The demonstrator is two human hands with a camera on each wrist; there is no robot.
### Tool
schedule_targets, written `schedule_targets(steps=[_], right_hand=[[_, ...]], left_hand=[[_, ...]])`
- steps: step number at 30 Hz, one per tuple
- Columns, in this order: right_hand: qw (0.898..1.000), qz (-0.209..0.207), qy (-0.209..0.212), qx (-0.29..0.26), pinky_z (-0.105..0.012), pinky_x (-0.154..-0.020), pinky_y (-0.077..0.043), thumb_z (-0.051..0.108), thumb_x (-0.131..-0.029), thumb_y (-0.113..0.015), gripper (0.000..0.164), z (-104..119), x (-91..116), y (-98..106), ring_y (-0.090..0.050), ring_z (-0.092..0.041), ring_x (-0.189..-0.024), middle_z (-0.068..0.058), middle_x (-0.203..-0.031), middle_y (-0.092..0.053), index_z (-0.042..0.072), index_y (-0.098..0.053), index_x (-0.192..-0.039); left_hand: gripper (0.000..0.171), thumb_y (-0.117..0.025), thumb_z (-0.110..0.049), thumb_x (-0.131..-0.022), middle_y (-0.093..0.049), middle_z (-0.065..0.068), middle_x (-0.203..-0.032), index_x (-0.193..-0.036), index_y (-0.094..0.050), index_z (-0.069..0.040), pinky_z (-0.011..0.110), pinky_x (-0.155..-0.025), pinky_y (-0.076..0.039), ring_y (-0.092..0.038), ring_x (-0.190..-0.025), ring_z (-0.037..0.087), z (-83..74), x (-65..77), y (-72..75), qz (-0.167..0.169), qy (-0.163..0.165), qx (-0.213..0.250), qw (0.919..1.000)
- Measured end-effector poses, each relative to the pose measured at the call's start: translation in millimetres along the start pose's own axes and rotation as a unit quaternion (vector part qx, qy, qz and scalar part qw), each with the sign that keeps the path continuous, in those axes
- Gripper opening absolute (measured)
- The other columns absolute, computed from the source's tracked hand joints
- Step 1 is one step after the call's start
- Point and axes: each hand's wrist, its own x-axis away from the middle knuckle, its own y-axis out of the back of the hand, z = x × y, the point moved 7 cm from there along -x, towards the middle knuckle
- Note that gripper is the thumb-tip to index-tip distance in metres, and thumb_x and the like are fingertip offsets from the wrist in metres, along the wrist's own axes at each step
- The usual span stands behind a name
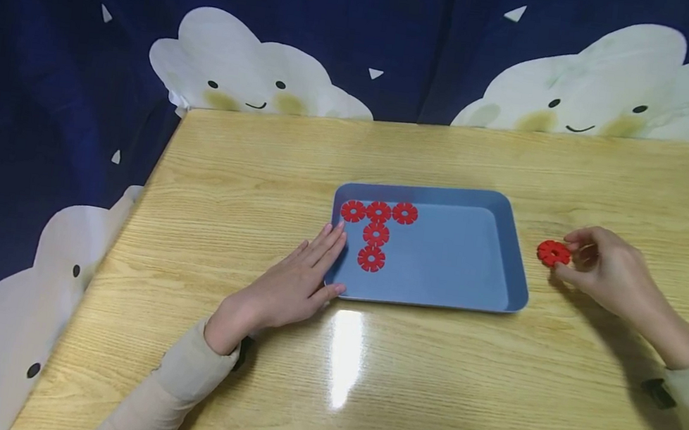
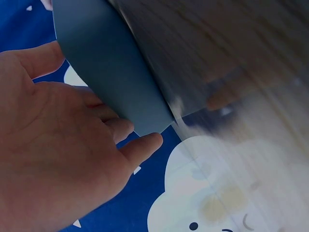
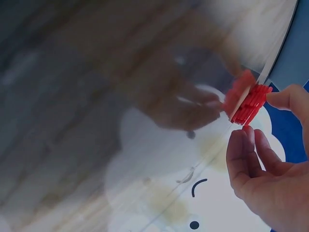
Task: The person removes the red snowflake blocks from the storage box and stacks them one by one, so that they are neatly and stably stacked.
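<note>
A shallow blue-grey tray (image 1: 442,254) lies on the table. On its left part, several red notched interlocking discs (image 1: 376,233) form a T shape. My left hand (image 1: 288,287) lies along the tray's left edge, fingers extended and thumb at the near corner; the left wrist view shows its fingers against the tray's outer wall (image 2: 113,67). Right of the tray, a small stack of red interlocking discs (image 3: 251,104) stands on the table. My right hand (image 1: 615,274) pinches at this stack with thumb and fingers on opposite sides; how many discs it grips is hidden.
The wooden table (image 1: 248,161) reaches a dark blue curtain (image 1: 415,39) with white clouds at the back and left. A bright glare (image 1: 344,357) lies before the tray. The tray's raised rim stands between the disc stack and the T.
</note>
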Motion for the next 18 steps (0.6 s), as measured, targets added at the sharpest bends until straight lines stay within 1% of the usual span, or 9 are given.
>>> schedule_targets(steps=[5,9,11,14,18], right_hand=[[1.000,-0.001,0.011,0.003,-0.006,-0.057,-0.040,0.002,-0.068,-0.085,0.044,0,-1,0,-0.052,0.002,-0.068,-0.016,-0.086,-0.065,-0.005,-0.061,-0.104],[1.000,-0.002,0.005,0.001,-0.005,-0.057,-0.039,0.001,-0.068,-0.085,0.044,2,-1,2,-0.052,0.002,-0.068,-0.018,-0.087,-0.064,-0.006,-0.061,-0.103],[1.000,-0.009,0.003,-0.001,-0.004,-0.058,-0.039,0.001,-0.067,-0.085,0.044,4,-2,4,-0.053,-0.001,-0.069,-0.019,-0.088,-0.063,-0.007,-0.061,-0.103],[1.000,-0.018,0.003,-0.002,-0.002,-0.059,-0.037,0.001,-0.067,-0.085,0.043,10,-4,7,-0.057,-0.010,-0.069,-0.019,-0.090,-0.063,-0.007,-0.062,-0.103],[1.000,-0.013,0.012,-0.006,-0.002,-0.059,-0.037,0.002,-0.069,-0.084,0.042,21,-11,6,-0.062,-0.024,-0.070,-0.020,-0.091,-0.063,-0.006,-0.062,-0.104]], left_hand=[[0.077,-0.046,-0.042,-0.103,0.009,0.001,-0.164,-0.157,-0.005,-0.006,0.046,-0.118,-0.010,0.011,-0.148,0.016,-0.2,0.2,0.1,-0.001,-0.001,0.001,1.0000],[0.076,-0.045,-0.042,-0.103,0.010,0.002,-0.164,-0.157,-0.005,-0.006,0.046,-0.118,-0.010,0.011,-0.148,0.017,-0.7,0.1,0.2,-0.002,-0.002,0.000,1.0000],[0.076,-0.044,-0.043,-0.103,0.010,0.002,-0.164,-0.157,-0.005,-0.007,0.045,-0.118,-0.010,0.012,-0.148,0.016,-0.5,0.1,0.2,-0.001,0.000,-0.001,1.0000],[0.076,-0.044,-0.043,-0.103,0.010,0.002,-0.164,-0.157,-0.005,-0.007,0.044,-0.118,-0.009,0.012,-0.148,0.015,0.2,0.1,-0.3,0.000,0.002,-0.003,1.0000],[0.077,-0.045,-0.043,-0.103,0.011,0.000,-0.164,-0.157,-0.005,-0.008,0.044,-0.118,-0.008,0.012,-0.148,0.015,1.0,-0.4,-1.1,0.001,0.004,-0.003,1.0000]])
